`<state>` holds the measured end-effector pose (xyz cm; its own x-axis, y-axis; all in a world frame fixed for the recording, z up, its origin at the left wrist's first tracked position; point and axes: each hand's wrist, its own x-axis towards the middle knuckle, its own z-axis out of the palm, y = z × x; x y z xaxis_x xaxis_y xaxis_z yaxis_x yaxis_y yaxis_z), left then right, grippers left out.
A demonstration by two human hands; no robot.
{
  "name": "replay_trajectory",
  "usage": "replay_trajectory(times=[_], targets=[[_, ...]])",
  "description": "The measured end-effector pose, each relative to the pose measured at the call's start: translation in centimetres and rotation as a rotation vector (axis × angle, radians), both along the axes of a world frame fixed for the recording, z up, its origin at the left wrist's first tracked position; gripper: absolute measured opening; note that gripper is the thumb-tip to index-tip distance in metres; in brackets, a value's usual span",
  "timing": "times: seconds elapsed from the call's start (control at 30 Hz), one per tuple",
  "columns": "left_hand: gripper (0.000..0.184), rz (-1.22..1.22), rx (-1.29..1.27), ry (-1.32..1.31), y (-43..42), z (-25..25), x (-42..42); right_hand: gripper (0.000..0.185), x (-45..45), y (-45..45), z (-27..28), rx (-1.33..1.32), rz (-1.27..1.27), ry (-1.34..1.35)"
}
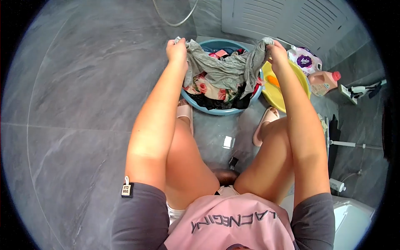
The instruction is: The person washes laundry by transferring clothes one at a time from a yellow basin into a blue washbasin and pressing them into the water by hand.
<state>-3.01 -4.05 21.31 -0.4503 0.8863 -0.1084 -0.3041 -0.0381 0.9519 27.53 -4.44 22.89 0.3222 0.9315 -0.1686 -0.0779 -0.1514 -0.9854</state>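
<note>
My left hand (177, 52) grips one end of a grey cloth garment (225, 71), and my right hand (278, 55) grips the other end. Stretched between both hands, the garment sags over a round blue basin (221, 111). Inside the basin, beneath it, lie a rose-patterned fabric (204, 86), black lace fabric (204, 101) and some red and pink pieces. The fingers of both hands are closed on bunched grey cloth.
A yellow basin (301, 83) with an orange object (273, 80) stands right of the blue one. Beyond it are a white-and-purple package (306, 61) and a pink bottle (323, 82). A shower hose (175, 24) hangs at the top. My slippered feet flank the blue basin's front.
</note>
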Motion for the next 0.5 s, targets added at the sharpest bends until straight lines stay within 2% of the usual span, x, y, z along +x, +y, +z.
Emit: replay_trajectory(times=[0.2, 0.27, 0.4, 0.47, 0.5], targets=[[0.012, 0.032, -0.047, 0.018, 0.1, -0.4, -0.6, 0.029, -1.0, -1.0, 1.2, 0.022, -0.022, 0.082], [0.014, 0.004, -0.068, 0.095, 0.3, -0.7, -0.9, 0.029, -0.8, -0.8, 1.1, 0.034, -0.018, 0.102], [0.015, -0.064, -0.084, 0.132, 0.5, -1.3, -0.9, 0.028, -1.0, -0.6, 1.2, 0.069, 0.089, 0.105], [0.017, -0.075, -0.185, 0.413, 0.7, -1.7, -0.7, 0.029, -1.6, -1.0, 1.5, 0.061, 0.151, 0.093], [0.027, -0.108, -0.177, 0.424, 0.5, -2.1, -0.6, 0.027, -1.9, -1.3, 1.6, 0.104, 0.198, 0.111]])
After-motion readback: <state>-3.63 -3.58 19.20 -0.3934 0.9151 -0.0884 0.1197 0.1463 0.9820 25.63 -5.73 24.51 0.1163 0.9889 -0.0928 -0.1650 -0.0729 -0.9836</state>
